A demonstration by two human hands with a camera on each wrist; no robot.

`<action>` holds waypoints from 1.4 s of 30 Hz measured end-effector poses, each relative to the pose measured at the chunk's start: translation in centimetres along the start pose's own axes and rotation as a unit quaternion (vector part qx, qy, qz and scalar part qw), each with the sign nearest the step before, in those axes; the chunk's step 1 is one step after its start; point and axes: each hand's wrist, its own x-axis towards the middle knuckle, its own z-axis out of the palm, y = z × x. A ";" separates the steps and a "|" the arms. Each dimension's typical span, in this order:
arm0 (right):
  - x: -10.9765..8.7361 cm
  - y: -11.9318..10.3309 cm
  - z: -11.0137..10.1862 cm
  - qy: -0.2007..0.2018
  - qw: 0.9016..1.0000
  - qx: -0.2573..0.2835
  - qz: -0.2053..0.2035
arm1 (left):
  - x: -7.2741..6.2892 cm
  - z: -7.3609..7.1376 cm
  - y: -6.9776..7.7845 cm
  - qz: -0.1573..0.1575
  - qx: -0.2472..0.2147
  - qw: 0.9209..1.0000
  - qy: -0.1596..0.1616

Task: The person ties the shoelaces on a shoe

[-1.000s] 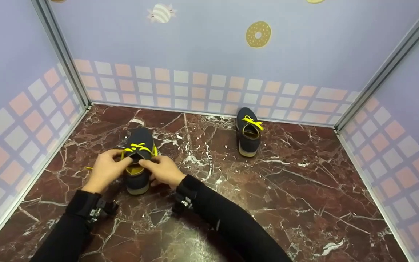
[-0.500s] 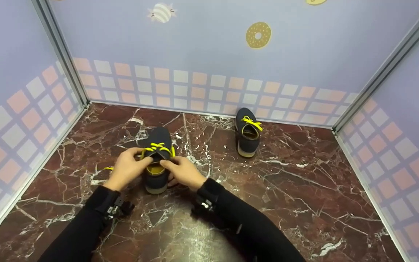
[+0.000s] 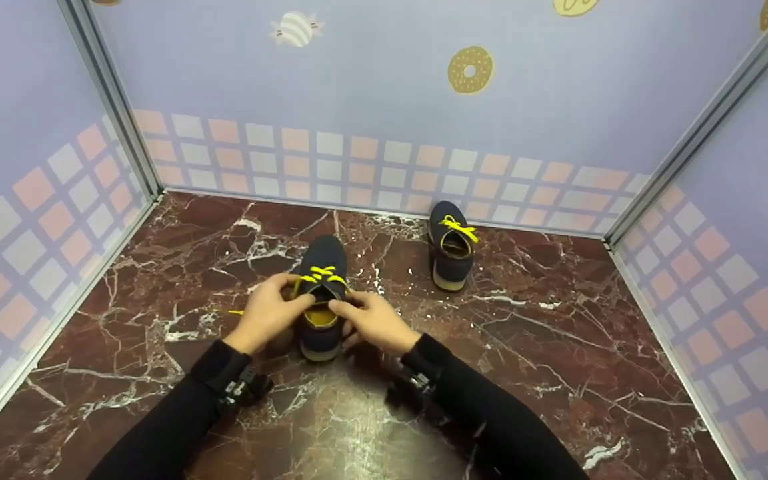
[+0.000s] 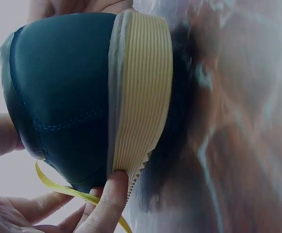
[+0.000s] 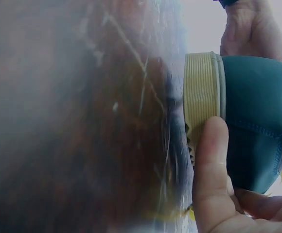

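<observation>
A dark navy shoe [image 3: 324,255] with yellow laces [image 3: 323,272] is held between both hands, its toe pointing at the back wall. My left hand [image 3: 268,315] grips its left side and my right hand [image 3: 379,321] its right, thumbs at the opening. In the left wrist view a finger presses against the ribbed cream sole [image 4: 143,87], and a yellow lace [image 4: 70,191] trails across the fingers. From the right wrist, a finger lies along the sole edge beside the heel [image 5: 257,92]. The sole is close to the floor; whether it touches, I cannot tell.
A matching shoe [image 3: 451,268] with a tied yellow bow stands on the right, toe near the back wall. The floor [image 3: 531,373] is dark red marble. Patterned panels [image 3: 384,80] enclose it at the back and both sides.
Both hands have moved to the right with the shoe, keeping their grip, so it is now nearer the other shoe. That other shoe has stayed in place.
</observation>
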 end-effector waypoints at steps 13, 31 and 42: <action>-3.0 0.7 -3.4 -0.022 1.000 0.000 0.014 | -0.4 3.6 1.1 0.008 -0.017 1.000 -0.015; -6.6 2.0 -6.1 -0.012 1.000 -0.020 0.006 | -1.7 6.8 2.7 0.022 -0.025 0.999 -0.037; -8.3 2.4 -7.1 -0.016 0.999 -0.042 0.007 | -2.6 7.9 3.3 0.035 -0.014 0.998 -0.051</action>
